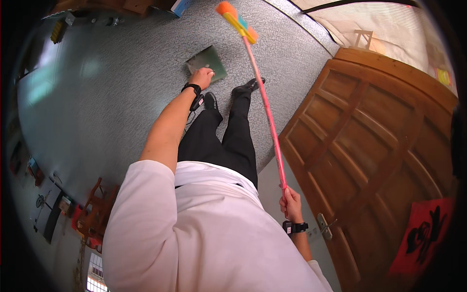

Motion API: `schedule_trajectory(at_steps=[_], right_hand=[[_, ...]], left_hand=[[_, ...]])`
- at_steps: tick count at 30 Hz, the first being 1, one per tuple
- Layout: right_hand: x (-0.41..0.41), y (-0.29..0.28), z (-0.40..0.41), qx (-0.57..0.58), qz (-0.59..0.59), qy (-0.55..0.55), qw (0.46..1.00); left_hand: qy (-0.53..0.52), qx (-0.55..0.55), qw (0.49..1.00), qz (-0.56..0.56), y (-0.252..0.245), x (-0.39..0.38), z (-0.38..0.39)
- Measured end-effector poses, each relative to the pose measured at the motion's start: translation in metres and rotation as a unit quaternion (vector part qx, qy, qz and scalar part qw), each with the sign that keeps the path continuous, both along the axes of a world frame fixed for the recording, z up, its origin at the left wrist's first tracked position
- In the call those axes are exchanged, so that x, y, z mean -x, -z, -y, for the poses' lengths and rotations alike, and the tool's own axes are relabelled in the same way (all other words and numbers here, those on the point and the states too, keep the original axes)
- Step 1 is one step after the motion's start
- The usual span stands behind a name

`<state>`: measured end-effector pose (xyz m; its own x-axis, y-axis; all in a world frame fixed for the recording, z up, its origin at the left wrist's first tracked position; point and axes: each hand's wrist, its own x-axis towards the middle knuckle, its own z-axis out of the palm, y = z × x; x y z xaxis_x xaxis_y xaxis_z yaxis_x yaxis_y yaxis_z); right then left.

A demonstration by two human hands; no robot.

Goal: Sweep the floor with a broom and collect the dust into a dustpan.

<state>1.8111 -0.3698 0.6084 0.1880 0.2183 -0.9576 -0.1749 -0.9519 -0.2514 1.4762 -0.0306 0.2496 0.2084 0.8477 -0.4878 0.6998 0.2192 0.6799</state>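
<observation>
My left hand (203,77), a black band on its wrist, is closed in front of a green dustpan (218,65). It seems to grip the dustpan's handle, which is mostly hidden by the fist. Small pale bits lie on the pan's greyish left part. Lower right, my right hand (291,202) wraps around the end of a broom's pink handle (269,109). That handle runs up past my right shoe to the broom head (239,22), which has a yellow block with orange and blue bristles. The head lies beyond the dustpan, to its right, apart from it.
A brown panelled wooden door (359,146) with a metal handle (324,226) stands close on my right. Grey speckled floor (127,73) spreads ahead and left. A mesh curtain (383,22) hangs beyond the door. Wooden furniture (93,215) stands at left; a blue-and-white box (179,7) is at the top.
</observation>
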Motion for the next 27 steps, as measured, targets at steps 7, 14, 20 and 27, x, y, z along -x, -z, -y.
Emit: schedule_trajectory(at_steps=[7,14,20,27], right_hand=[[-0.010,0.058,-0.024,-0.050,0.130,0.074,0.988],[-0.001,0.096,-0.001,0.008,0.094,0.053,0.994],[0.048,0.023,0.030,0.124,-0.117,0.117,0.978],[0.049,-0.022,0.043,-0.009,-0.040,-0.053,0.998]], left_hand=[[0.045,-0.011,0.999,0.004,-0.012,-0.017,0.009],[0.042,0.007,0.999,0.000,0.005,-0.035,0.010],[0.033,0.007,0.999,0.030,0.018,-0.025,0.013],[-0.038,0.088,0.993,-0.068,-0.023,0.000,0.020]])
